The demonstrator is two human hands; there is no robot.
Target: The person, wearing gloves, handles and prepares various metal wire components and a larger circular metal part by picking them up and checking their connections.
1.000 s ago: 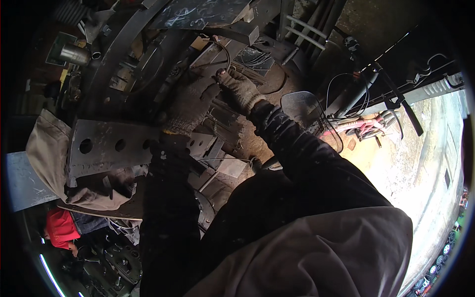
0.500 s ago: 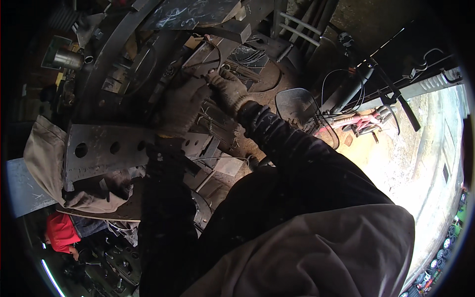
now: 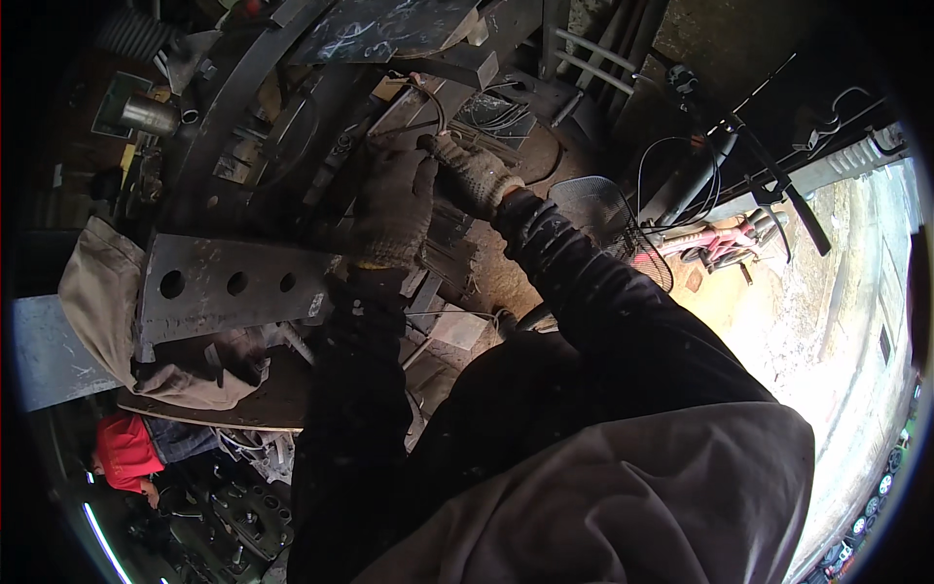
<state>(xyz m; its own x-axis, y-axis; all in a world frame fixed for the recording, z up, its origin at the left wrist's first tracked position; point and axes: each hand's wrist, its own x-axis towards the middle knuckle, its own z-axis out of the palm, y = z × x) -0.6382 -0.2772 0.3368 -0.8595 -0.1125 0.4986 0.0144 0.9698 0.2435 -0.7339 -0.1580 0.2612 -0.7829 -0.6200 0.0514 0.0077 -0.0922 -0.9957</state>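
Note:
My two hands wear knitted work gloves and are close together over the cluttered workbench. My right hand [image 3: 475, 173] is closed, its fingertips pinched around something small and dark that I cannot make out. Just beyond those fingertips curves a thin reddish-brown cable [image 3: 434, 97]; whether I grip it is unclear. My left hand [image 3: 394, 206] lies in shadow, back upward and fingers bent away from me. What it holds, if anything, is hidden. Left of its wrist sits a steel plate with round holes [image 3: 204, 310].
A beige cloth [image 3: 95, 292] hangs over the plate's left end. Chalk-marked sheet metal [image 3: 375, 34] lies at the far side, near a metal cylinder [image 3: 148, 115]. A wire-mesh basket [image 3: 593, 202] stands to the right. At lower left is a person in red [image 3: 128, 453].
My view has shifted slightly, so the bench appears a little farther right. My left hand has turned more upright, and both hands remain close together.

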